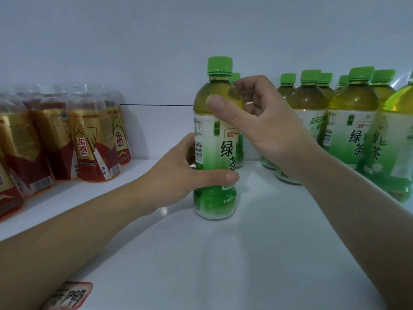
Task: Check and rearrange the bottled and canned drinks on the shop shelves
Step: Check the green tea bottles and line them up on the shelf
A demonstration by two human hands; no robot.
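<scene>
You have both hands on one green tea bottle (pixel 215 139), which stands upright near the middle of the white shelf (pixel 223 253), and its base appears to rest on the shelf. Your left hand (pixel 176 175) grips the lower part of the bottle: the thumb lies across the front just under the label, and the fingers reach round the far side, out of sight. Your right hand (pixel 268 130) holds the bottle at its shoulder, with the thumb pressed on the front of the clear upper part below the green cap (pixel 220 64) and the fingers curled behind. The label faces you, with its barcode toward the left edge. Just behind this bottle stands another one (pixel 237 77), mostly hidden, with only its cap and a strip of its side showing. To your right a group of green tea bottles (pixel 355 121) stands upright in close rows, partly behind your right wrist. To your left, well apart from the bottle you hold, stands a cluster of red and gold bottles (pixel 93 139) with clear tops. A red-edged price tag (pixel 69 296) sits at the front edge of the shelf, partly under your left forearm.
</scene>
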